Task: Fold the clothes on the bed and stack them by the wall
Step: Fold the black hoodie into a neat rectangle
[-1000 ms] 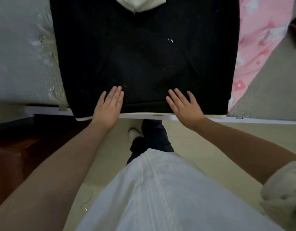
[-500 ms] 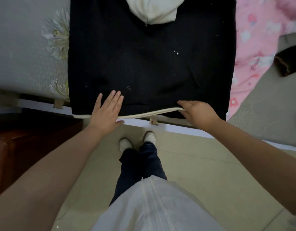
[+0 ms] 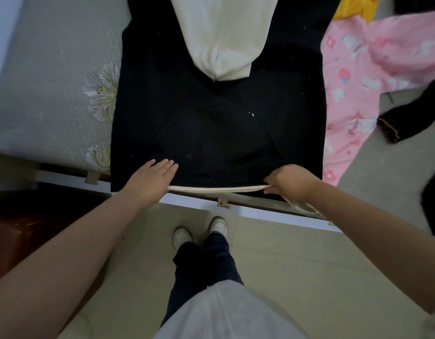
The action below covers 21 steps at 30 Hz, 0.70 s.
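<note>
Pink garment [image 3: 346, 94] touches black hoodie [image 3: 218, 133] right edge; dark garment [image 3: 402, 121] beyond.

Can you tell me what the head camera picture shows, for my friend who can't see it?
A person stands at a bed, folding a black hoodie with a cream hood. Their left hand presses flat on its bottom edge while their right hand pinches the cream hem. A pink patterned garment lies to the right.
</note>
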Each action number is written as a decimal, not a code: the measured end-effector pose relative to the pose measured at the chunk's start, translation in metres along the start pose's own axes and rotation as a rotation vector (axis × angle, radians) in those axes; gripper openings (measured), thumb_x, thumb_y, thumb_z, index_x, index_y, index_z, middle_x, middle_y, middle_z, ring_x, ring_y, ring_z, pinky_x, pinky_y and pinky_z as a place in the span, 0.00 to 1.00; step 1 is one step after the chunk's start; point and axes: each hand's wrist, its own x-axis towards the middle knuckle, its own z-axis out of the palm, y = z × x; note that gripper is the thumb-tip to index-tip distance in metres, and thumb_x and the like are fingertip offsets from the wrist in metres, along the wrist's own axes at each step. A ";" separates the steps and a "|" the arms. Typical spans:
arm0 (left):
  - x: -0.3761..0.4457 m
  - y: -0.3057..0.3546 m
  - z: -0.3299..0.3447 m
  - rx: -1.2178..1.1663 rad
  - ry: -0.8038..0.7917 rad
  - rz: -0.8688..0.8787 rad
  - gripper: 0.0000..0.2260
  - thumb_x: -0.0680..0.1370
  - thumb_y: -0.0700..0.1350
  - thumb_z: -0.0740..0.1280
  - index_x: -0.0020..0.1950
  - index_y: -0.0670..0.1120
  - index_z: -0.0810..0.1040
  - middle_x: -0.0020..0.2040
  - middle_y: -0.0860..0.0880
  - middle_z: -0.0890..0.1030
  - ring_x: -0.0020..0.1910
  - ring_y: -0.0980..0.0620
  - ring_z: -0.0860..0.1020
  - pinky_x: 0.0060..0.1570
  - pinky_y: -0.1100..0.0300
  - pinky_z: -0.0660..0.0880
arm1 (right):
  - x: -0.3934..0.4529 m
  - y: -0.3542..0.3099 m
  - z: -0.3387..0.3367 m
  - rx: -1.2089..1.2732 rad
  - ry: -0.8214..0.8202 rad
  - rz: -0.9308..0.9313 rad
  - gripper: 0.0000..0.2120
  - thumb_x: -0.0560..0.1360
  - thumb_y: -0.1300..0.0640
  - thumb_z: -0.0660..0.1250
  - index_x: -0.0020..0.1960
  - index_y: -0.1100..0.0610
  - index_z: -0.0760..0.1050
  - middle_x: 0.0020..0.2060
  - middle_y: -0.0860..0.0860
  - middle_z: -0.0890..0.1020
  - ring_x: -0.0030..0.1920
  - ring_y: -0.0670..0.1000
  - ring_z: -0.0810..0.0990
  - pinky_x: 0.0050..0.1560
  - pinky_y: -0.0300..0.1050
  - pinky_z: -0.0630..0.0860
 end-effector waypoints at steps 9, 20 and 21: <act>-0.003 -0.028 -0.022 -0.039 0.122 0.035 0.21 0.79 0.41 0.59 0.72 0.47 0.61 0.68 0.48 0.70 0.66 0.51 0.69 0.66 0.59 0.65 | -0.013 0.023 -0.015 0.559 0.239 0.081 0.13 0.76 0.52 0.65 0.49 0.61 0.82 0.34 0.57 0.81 0.33 0.49 0.72 0.34 0.40 0.63; -0.026 -0.049 -0.041 -0.212 0.315 -0.051 0.13 0.79 0.46 0.59 0.60 0.43 0.75 0.49 0.45 0.80 0.46 0.48 0.77 0.44 0.55 0.73 | -0.001 0.015 -0.014 0.333 0.450 0.290 0.15 0.80 0.53 0.55 0.58 0.61 0.74 0.49 0.56 0.79 0.50 0.58 0.77 0.44 0.46 0.70; -0.026 -0.048 -0.041 -0.185 0.300 -0.038 0.12 0.79 0.46 0.60 0.59 0.44 0.75 0.48 0.46 0.80 0.45 0.48 0.77 0.43 0.56 0.73 | -0.001 0.010 -0.008 0.298 0.463 0.268 0.16 0.80 0.53 0.56 0.61 0.61 0.72 0.54 0.57 0.79 0.54 0.58 0.77 0.50 0.47 0.71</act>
